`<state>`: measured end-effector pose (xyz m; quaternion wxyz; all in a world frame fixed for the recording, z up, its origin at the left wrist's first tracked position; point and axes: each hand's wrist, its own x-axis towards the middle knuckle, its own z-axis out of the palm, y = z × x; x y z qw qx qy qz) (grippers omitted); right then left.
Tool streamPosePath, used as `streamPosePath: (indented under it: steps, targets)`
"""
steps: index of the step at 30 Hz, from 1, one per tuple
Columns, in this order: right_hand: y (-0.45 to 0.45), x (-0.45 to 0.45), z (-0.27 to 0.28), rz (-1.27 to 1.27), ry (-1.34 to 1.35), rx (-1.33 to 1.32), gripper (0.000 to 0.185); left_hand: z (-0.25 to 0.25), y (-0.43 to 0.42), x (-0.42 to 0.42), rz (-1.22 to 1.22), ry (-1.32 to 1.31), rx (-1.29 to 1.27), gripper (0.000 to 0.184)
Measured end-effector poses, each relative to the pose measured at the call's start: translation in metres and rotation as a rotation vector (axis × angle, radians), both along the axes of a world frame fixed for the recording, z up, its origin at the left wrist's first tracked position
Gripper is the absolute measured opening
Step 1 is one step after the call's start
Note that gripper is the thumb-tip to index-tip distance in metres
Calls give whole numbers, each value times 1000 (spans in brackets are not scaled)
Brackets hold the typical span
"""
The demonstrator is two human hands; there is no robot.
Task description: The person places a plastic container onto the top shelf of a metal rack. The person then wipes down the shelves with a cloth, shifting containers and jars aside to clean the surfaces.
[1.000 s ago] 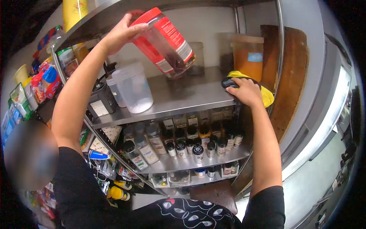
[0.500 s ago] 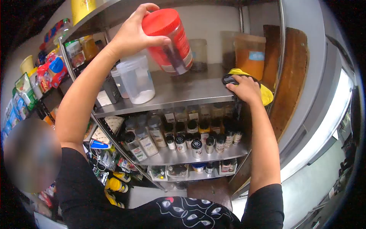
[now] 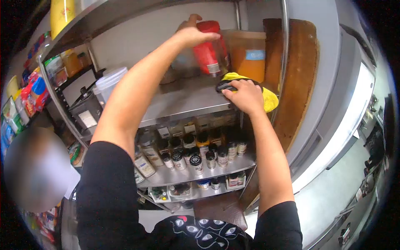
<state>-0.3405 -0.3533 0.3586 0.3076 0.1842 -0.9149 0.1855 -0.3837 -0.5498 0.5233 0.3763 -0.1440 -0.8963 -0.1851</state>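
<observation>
My left hand [image 3: 195, 35] reaches deep over the metal shelf [image 3: 177, 100] and grips a red jar [image 3: 207, 52] with a red lid near the top. The jar is slightly blurred and stands beside a clear tub of orange contents [image 3: 249, 62] with a blue label. At the shelf's front right, my right hand [image 3: 246, 95] is closed over a yellow and black cloth [image 3: 271, 99], pressing it to the metal surface. Behind my left forearm, a clear plastic container [image 3: 110, 85] is partly hidden.
Several spice jars [image 3: 196, 163] crowd the shelf below. A dark box [image 3: 85, 109] sits at the left end, and a wooden board [image 3: 298, 79] leans at the right. A blurred shape of a person [image 3: 39, 166] is at lower left.
The red jar has gone back and lower in my left hand, from above the shelf's front toward the orange tub. My right hand stays on the cloth. The camera view has turned right.
</observation>
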Motion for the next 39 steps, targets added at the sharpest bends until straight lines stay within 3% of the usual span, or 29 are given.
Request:
streamPosePath:
  steps: [3,9,22,24,28,31,35,39]
  targets:
    - [3,0,0,10,5,-1,45,-10,3,-56,144,-42,-88,106]
    - [3,-7,-7,38,47,-35,42,-27,16,-91,432,-25,-210,104]
    - [2,-10,-6,14,54,14,47,-43,-8,-113,462,211,-509,85]
    - [3,-16,-8,4,36,59,51,-33,-9,-100,447,258,-518,82]
    - [5,-18,0,51,-108,152,59,9,-25,-9,492,111,-777,74]
    - [5,-23,2,95,-169,211,61,27,-82,71,248,-69,-646,64]
    - [-20,-35,7,138,-261,247,64,9,-149,165,290,-78,-584,58]
    - [-71,-64,8,105,-388,288,66,-27,-188,204,305,-75,-415,60]
